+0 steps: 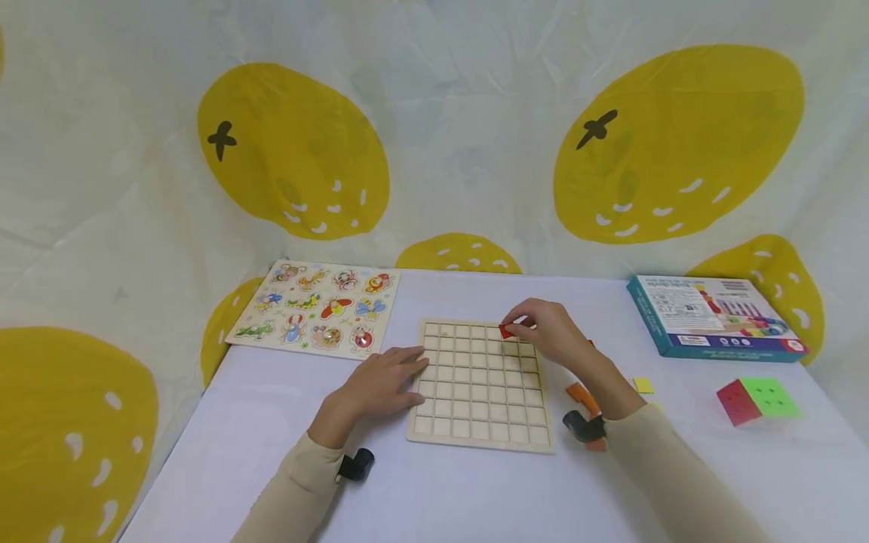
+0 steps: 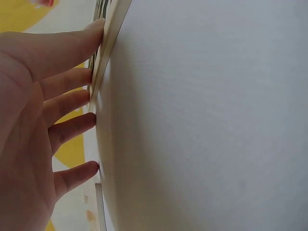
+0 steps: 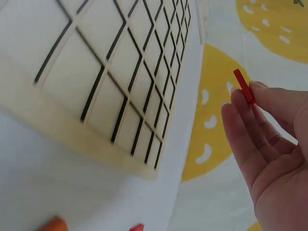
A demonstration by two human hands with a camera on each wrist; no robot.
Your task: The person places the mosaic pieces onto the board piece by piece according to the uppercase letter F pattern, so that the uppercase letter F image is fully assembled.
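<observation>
A person's right hand [image 1: 550, 328] pinches a small red tile [image 1: 506, 331] between thumb and fingertips, holding it just above the far rows of a wooden grid board [image 1: 480, 385] lying flat on the white tabletop [image 1: 434, 483]. The left hand [image 1: 383, 381], fingers straight and spread, rests against the board's left edge. Orange pieces [image 1: 582, 396] and a yellow tile [image 1: 643, 385] lie near the right forearm. An insect puzzle board [image 1: 319, 308] sits at far left, a teal box [image 1: 713, 317] at far right, with what appears to be a puzzle cube [image 1: 756, 400] in front of it.
</observation>
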